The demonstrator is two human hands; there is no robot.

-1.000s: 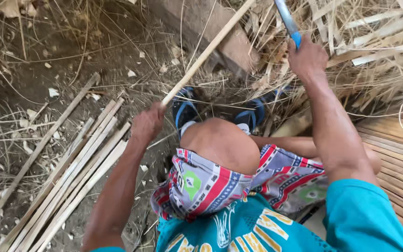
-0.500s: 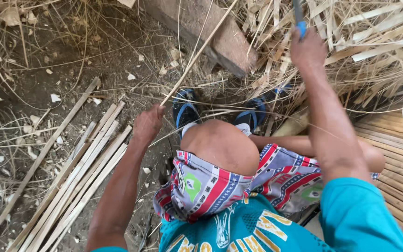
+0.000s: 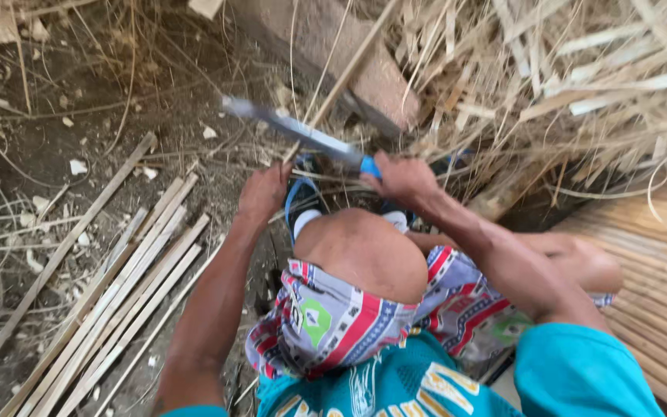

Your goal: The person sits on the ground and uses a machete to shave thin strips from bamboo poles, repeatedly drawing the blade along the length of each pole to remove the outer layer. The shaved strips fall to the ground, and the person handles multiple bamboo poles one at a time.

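The right hand [image 3: 401, 179] is closed around the blue handle of a long knife [image 3: 295, 131], whose pale blade points left and slightly up across the view (it is blurred, so its edge cannot be made out). The left hand [image 3: 264, 193] has its grip pinched on the lower end of a thin bamboo strip [image 3: 341, 81], which slants up and to the right past the blade and appears to cross it near the middle. Both hands sit just above the bent knee [image 3: 364, 251], which shows bare above patterned shorts [image 3: 333, 320]; blue sandals [image 3: 303, 197] peek out below the hands.

No container is in view. On the dirt floor [image 3: 55, 139] to the left lies a loose bundle of split strips [image 3: 117, 293], side by side and slanting from lower left to upper right. A flat stone block [image 3: 349, 62] sits beyond the hands, a tangle of dry shavings and strips [image 3: 565, 85] fills the upper right, and a slatted bamboo mat [image 3: 658, 262] covers the right edge.

Compared with half a second ago, the knife has come down from high at the top of the view to the strip, and the right hand has dropped to the left hand's level. The bundle on the ground lies as it did.
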